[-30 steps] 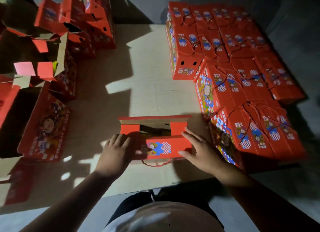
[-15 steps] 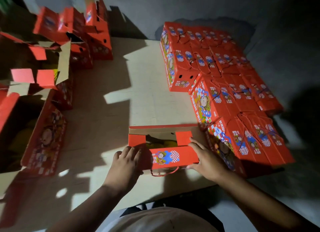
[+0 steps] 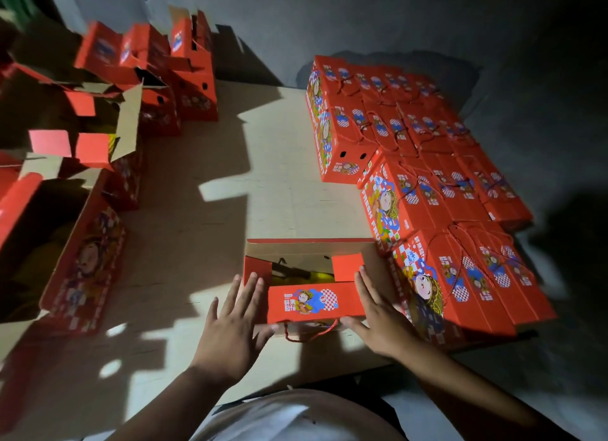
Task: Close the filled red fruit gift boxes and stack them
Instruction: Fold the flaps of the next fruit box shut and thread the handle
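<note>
Dozens of closed boxes [image 3: 427, 164] are packed in a block on the right of the table [image 3: 279, 164], and open boxes [image 3: 141, 88] crowd its left side and far corner. Between them, at the near edge, lies the box [image 3: 312, 276] in hand, its long axis running left to right across the person, just beside the closed block. Its far flap [image 3: 306, 244] stands open, with dark contents showing under two small end tabs; its near flap [image 3: 316, 302] is folded over the top, a cord handle [image 3: 309, 333] hanging below it. Both hands bracket that flap: the left hand [image 3: 230, 325] lies flat with fingers spread on the left end, the right hand [image 3: 378, 315] flat on the right end, neither gripping. The far flap lies directly beyond the fingertips, equally near both hands, so closing it probably means reaching forward over the opening.
</note>
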